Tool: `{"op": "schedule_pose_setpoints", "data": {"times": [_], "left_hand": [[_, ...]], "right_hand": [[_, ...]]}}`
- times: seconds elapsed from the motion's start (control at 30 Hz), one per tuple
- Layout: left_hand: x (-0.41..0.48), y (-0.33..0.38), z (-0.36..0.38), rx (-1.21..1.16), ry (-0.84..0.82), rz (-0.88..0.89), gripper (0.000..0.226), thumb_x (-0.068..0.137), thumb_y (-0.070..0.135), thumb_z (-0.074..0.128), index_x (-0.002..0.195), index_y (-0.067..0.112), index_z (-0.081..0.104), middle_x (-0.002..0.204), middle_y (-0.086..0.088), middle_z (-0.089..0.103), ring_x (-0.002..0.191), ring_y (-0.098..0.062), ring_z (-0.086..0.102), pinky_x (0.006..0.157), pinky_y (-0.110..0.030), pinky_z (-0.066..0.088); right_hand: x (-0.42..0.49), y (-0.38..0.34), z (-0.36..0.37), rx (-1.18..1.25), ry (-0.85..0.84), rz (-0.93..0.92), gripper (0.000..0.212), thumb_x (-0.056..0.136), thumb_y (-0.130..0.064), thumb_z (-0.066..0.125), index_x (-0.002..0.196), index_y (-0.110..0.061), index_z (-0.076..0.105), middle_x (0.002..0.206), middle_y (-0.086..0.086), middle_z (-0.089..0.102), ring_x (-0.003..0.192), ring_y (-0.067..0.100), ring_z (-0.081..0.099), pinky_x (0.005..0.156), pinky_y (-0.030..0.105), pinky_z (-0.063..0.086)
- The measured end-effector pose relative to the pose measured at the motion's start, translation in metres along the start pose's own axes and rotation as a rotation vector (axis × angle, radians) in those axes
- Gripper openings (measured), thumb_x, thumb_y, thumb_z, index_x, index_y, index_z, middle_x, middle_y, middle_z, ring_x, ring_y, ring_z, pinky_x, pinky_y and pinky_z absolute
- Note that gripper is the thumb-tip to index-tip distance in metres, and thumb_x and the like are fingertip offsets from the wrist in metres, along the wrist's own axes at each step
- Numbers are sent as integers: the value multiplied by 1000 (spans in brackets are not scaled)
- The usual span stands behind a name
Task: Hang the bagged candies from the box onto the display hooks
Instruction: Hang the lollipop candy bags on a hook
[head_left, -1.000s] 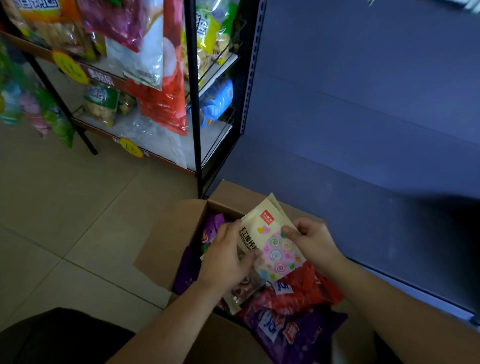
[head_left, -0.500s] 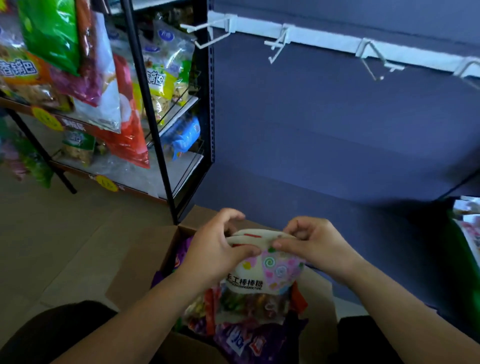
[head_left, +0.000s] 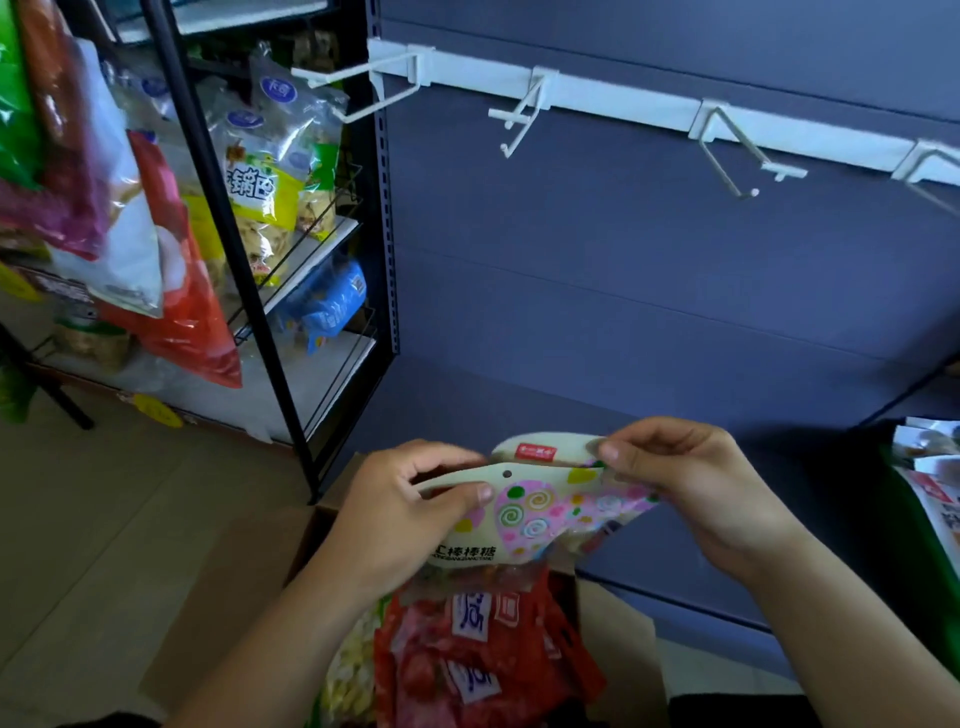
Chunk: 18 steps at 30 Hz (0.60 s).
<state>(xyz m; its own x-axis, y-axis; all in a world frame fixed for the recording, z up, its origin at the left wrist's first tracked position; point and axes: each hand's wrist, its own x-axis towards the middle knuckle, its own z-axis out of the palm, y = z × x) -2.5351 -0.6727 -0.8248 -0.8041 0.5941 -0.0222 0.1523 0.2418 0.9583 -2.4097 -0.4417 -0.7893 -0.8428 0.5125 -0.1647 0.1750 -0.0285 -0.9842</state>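
We hold the swirl-printed candy bag (head_left: 524, 514) just above the open cardboard box (head_left: 249, 587). Our left grip (head_left: 400, 519) pinches the left end of the bag's top strip, thumb on the front; our right grip (head_left: 696, 493) pinches the right end. Red bags (head_left: 483, 654) lie inside the box. White display hooks (head_left: 519, 111) jut from the blue panel high above the box, well apart from the bag.
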Motion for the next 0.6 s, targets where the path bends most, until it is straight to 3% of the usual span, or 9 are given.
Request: {"op": "schedule_pose_setpoints", "data": {"times": [0.1, 0.23, 0.33, 0.43, 0.5, 0.6], "left_hand": [[10, 4, 2, 63, -65, 68, 8, 86, 22, 79, 82, 29, 80, 86, 3, 68, 79, -12, 69, 73, -41, 56], [16, 10, 5, 21, -31, 33, 11, 91, 18, 73, 88, 25, 80, 86, 8, 77, 81, -8, 73, 69, -33, 59], [12, 17, 7, -15, -10, 20, 18, 93, 15, 71, 101, 29, 80, 94, 15, 78, 84, -1, 74, 61, -22, 57], [6, 27, 10, -1, 18, 63, 22, 94, 14, 68, 105, 30, 77, 97, 16, 76, 88, -2, 73, 69, -24, 59], [0, 35, 12, -9, 47, 74, 21, 93, 14, 68, 105, 29, 77, 93, 17, 77, 84, -2, 73, 70, -24, 59], [-8, 52, 14, -23, 138, 118, 20, 90, 10, 69, 98, 27, 78, 81, 18, 76, 71, 3, 68, 62, -13, 49]], "right_hand": [[5, -1, -1, 58, 115, -39, 19, 69, -18, 83, 80, -3, 78, 82, 18, 77, 70, 24, 72, 64, 30, 59], [9, 0, 1, -45, 212, -107, 2, 82, -11, 81, 83, -11, 82, 85, 14, 79, 76, 25, 73, 77, 43, 61], [7, -3, 1, -142, 286, -158, 11, 85, -11, 80, 80, -20, 82, 80, 7, 80, 75, 22, 75, 81, 49, 61], [-1, -9, 1, -187, 323, -193, 11, 85, -14, 81, 79, -23, 81, 78, 3, 80, 77, 24, 77, 80, 51, 63], [-10, -14, 2, -170, 344, -196, 8, 84, -16, 83, 78, -20, 81, 77, 3, 80, 76, 23, 77, 78, 52, 62], [-29, -26, 3, -93, 325, -195, 4, 83, -16, 84, 79, -16, 82, 80, 7, 80, 80, 28, 77, 80, 51, 62]]}}
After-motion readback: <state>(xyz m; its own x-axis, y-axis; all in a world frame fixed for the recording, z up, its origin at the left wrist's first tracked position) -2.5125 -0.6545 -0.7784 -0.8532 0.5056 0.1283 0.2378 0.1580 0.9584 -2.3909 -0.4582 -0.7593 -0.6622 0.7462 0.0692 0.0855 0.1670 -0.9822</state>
